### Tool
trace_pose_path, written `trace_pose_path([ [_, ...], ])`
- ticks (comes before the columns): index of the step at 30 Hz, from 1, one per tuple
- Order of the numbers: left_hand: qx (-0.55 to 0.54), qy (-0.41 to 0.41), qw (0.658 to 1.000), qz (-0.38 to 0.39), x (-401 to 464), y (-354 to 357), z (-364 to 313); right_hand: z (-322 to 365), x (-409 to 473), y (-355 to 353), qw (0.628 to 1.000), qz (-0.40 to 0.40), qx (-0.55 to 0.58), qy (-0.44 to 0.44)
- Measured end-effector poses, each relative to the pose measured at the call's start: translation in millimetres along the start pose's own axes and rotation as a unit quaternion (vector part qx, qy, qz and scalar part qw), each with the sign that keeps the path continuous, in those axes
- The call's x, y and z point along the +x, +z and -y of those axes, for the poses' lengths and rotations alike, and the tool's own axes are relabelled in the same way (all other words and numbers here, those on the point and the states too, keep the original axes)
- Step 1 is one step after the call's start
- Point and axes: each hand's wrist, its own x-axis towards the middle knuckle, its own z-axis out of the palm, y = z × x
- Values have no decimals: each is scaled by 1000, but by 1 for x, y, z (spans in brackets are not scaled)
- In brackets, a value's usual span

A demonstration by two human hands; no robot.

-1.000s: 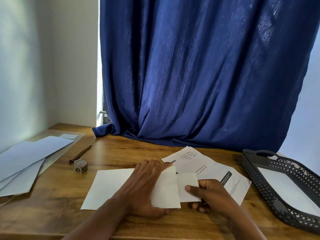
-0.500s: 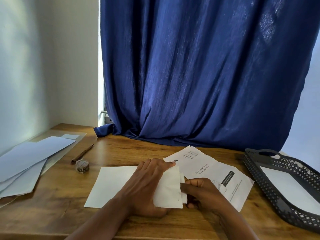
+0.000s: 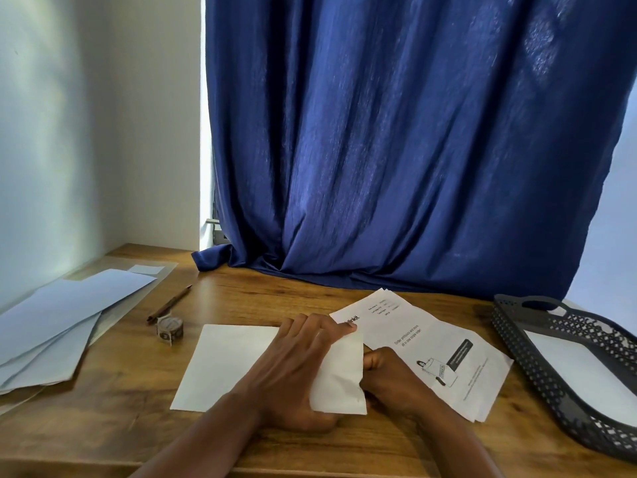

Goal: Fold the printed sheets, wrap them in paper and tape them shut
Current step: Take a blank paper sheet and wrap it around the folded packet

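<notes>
A plain white wrapping sheet (image 3: pixel 224 363) lies flat on the wooden table (image 3: pixel 113 426), its right flap (image 3: pixel 341 377) lifted and folded over. My left hand (image 3: pixel 293 370) grips that flap, fingers over its top edge. My right hand (image 3: pixel 386 377) is bunched against the flap's right edge, pushing a folded sheet under it; that sheet is hidden. A stack of printed sheets (image 3: pixel 444 353) with text and a small picture lies just right of my hands. A small roll of tape (image 3: pixel 169 328) stands to the left of the wrapping sheet.
A pencil (image 3: pixel 169 305) lies behind the tape roll. Pale blue sheets (image 3: pixel 58 322) are piled at the table's left edge. A dark perforated tray (image 3: pixel 537 367) holding a white sheet sits at the right. A blue curtain (image 3: pixel 396 150) hangs along the back.
My right hand has slid the small folded sheet leftward until the flap covers it. My left hand has kept holding the flap over it.
</notes>
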Motion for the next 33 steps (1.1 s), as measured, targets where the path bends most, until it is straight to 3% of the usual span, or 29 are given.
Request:
trace_pose_path([
  [6, 6, 12, 1000, -9, -1, 3, 2, 0, 6, -1, 997, 15, -64, -36],
  [11, 11, -9, 999, 30, 1, 8, 4, -8, -2, -2, 999, 9, 38, -28],
  [14, 16, -45, 997, 52, 2, 13, 9, -21, -3, -3, 979, -82, 187, -21],
  [16, 28, -79, 992, 97, 2, 14, 12, -28, -1, -4, 959, -176, 223, -21],
  [18, 24, -108, 983, 144, 3, 14, 11, -28, -4, 0, 964, -230, 132, -27],
  [20, 12, -114, 983, 145, 2, 13, 10, -23, -12, 6, 974, -216, -15, -66],
  [23, -31, -116, 991, 64, 0, 12, 11, -23, -17, 15, 970, -101, -178, -128],
  [26, -76, -132, 987, -46, -2, 9, 20, -25, -14, 21, 919, 12, -369, -142],
  [28, -83, -151, 981, -90, -5, 3, 26, -23, -15, 22, 896, 56, -417, -143],
  [30, -57, -157, 981, -96, -14, -4, 30, -20, -16, 22, 899, 68, -410, -136],
  [33, 16, -156, 988, -3, -37, -16, 26, -19, -18, 21, 904, 69, -402, -127],
])
